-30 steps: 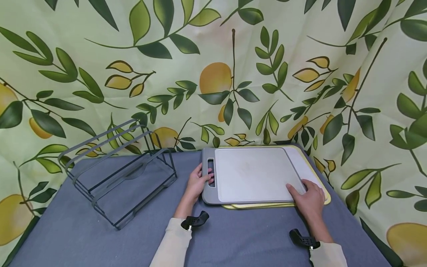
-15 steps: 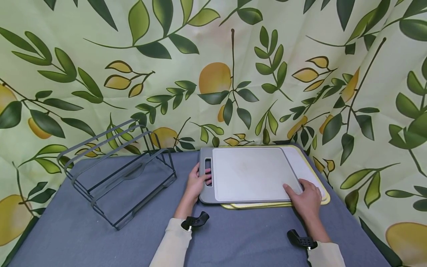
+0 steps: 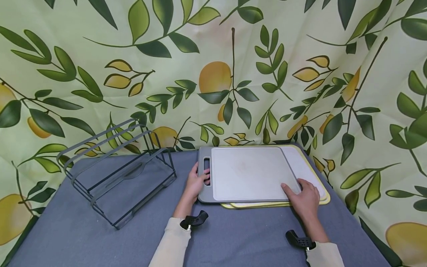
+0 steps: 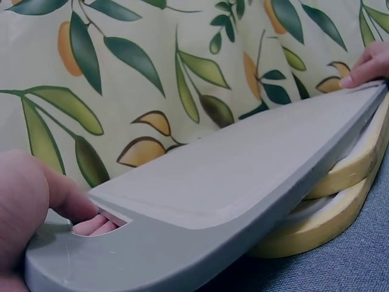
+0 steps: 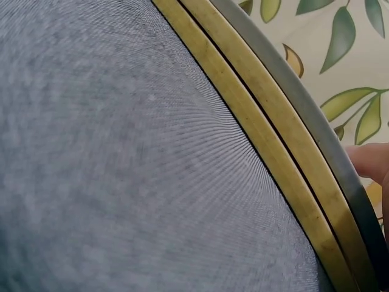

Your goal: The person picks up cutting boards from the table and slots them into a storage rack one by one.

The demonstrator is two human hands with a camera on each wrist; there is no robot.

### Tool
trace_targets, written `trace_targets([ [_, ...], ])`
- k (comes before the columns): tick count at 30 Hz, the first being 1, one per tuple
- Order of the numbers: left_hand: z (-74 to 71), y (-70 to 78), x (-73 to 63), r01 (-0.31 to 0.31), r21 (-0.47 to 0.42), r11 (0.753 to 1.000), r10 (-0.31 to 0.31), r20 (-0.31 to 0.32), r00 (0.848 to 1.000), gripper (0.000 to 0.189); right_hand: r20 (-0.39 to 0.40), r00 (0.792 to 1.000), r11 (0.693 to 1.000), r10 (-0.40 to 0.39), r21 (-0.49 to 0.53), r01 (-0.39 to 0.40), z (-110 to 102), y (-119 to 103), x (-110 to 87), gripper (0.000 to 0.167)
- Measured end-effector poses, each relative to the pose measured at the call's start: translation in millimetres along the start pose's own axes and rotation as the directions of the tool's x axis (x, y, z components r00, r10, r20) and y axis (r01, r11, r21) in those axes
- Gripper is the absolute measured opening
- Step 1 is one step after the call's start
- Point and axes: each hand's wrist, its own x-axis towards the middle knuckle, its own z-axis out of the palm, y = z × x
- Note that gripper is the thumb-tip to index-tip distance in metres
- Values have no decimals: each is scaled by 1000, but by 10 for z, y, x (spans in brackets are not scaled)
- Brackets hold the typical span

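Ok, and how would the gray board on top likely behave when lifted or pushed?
Probably stiff: the gray board looks flat although its handle end overhangs the yellow-edged boards. Being broad and thin, it would likely slide rather than roll. With the left hand gripping the handle end, lifting there alone might tilt it.

Grey-rimmed pale board (image 3: 248, 174), leaf-patterned backdrop (image 3: 213, 76)

A table (image 3: 110, 248), spread with a plain blue-grey cloth (image 3: 247, 237), carries everything. Toward its far left, an open dark wire rack (image 3: 133, 172) stands askew on the cloth. At the far right, the lower of two stacked yellow-edged boards (image 5: 258, 131) lies flat, directly on the cloth.
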Motion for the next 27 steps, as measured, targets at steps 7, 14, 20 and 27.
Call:
trace_targets([
  [7,5,-25,13,-19,-24,1000,20,29,999,73,-5,1000,999,12,33,-12,-27,-5,-26,65],
  [14,22,-44,3,-47,-44,998,48,32,998,72,6,1000,999,30,23,-30,-42,5,-29,66],
  [20,18,-57,5,-68,-36,997,69,34,997,71,16,999,999,42,25,-43,-36,7,-27,65],
  [27,-12,-33,-15,-73,-57,996,75,24,997,73,21,999,998,41,41,-42,-7,-5,-2,61],
])
